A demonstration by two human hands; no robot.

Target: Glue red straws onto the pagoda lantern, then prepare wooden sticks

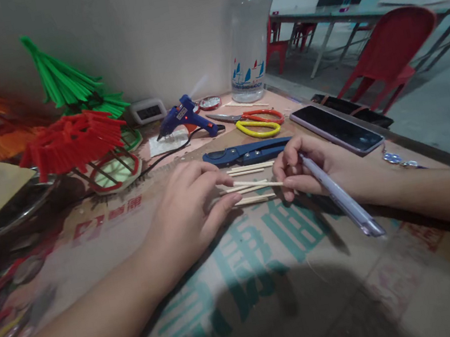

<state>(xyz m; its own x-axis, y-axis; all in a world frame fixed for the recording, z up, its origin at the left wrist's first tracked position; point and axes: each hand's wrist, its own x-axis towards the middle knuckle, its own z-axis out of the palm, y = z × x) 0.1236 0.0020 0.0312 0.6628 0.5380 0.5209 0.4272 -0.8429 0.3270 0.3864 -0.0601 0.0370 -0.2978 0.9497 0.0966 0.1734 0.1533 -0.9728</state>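
Thin wooden sticks [259,183] span the gap between my two hands. My left hand [190,206] has its thumb and index finger around their left ends. With the fingertips of my right hand [307,168] I pinch the right end of one stick. A light purple pen [340,194] is also tucked in that hand, its far end slanting down to the right. More sticks [251,168] lie in a small row just behind, partly covered by my fingers. Right beyond them rests a blue-handled cutter [244,154].
Behind are scissors [258,122], a blue glue gun [188,118], a small digital clock [149,111] and a water bottle [244,43]. A phone [337,128] lies right. Red [76,139] and green [63,78] paper-roofed models stand left. Printed cardboard [242,264] covers the table.
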